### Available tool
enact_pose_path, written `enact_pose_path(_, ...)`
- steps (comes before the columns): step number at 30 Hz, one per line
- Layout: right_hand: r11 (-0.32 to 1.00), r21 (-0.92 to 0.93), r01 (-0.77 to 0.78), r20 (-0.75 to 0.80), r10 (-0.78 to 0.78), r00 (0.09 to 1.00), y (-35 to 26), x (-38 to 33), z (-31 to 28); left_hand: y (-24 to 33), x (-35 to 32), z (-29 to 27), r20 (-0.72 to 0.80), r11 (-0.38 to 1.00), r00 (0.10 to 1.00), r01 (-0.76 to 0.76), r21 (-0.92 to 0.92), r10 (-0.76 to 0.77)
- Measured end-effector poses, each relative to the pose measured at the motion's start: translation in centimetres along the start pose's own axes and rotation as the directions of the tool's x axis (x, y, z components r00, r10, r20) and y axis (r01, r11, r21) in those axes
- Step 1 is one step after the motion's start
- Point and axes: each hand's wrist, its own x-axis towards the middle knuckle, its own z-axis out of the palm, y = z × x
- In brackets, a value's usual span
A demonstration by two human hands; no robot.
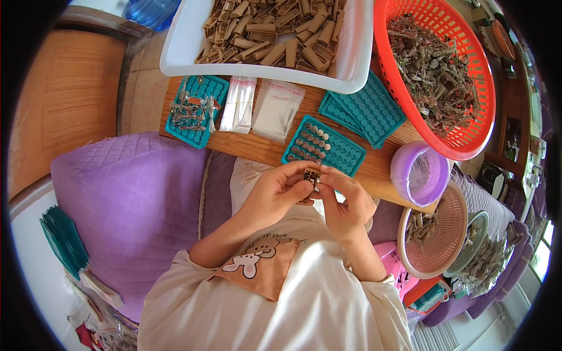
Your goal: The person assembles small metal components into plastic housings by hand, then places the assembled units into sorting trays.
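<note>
In front of my chest, my left hand holds a small brown plastic casing, with dark and metallic bits showing in its opening. The thumb and fingers are closed around it. My right hand meets it from the other side, its thumb and fingertips pinched at the casing's edge. Whether those fingertips also hold a small part is hidden. Just beyond both hands lies a teal dimpled tray, with several round silvery button cells in the hollows of its left half.
A white tub of brown casings stands at the back. Right of it, a red basket holds wrapped parts. Teal trays, clear bags and a purple container share the wooden table. A beige basket sits lower right.
</note>
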Motion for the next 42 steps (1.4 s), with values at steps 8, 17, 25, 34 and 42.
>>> enact_pose_path(8, 1.0, -0.013, 0.001, 0.214, 0.001, 0.977, 1.0, -0.1, -0.9, -0.4, 0.3, -0.3, -0.025, 0.994, 0.999, 0.043, 0.104, -0.04)
enact_pose_path(17, 0.938, -0.282, -0.2, 0.113, 0.239, 0.964, 3.6, -2.0, 0.4, -0.1, 0.3, -0.8, -0.099, 0.997, 0.995, 0.036, 0.072, -0.028)
enact_pose_path(25, 0.951, -0.256, -0.172, 0.076, 0.197, 0.977, 2.8, -1.4, -0.1, 0.4, 0.2, -0.1, -0.065, 0.997, 0.997, 0.049, 0.068, -0.044)
enact_pose_path(34, 0.996, -0.051, 0.079, -0.019, -0.08, 0.997, 0.3, -0.6, -0.2, -0.3, 0.1, 0.5, -0.011, 0.997, 1.0, -0.009, 0.074, 0.01)
enact_pose_path(42, 0.999, -0.025, 0.047, -0.146, -0.05, 0.988, 0.0, -1.5, 0.0, 0.0, 0.3, 1.5, 0.057, 0.996, 0.998, -0.002, 0.086, -0.003)
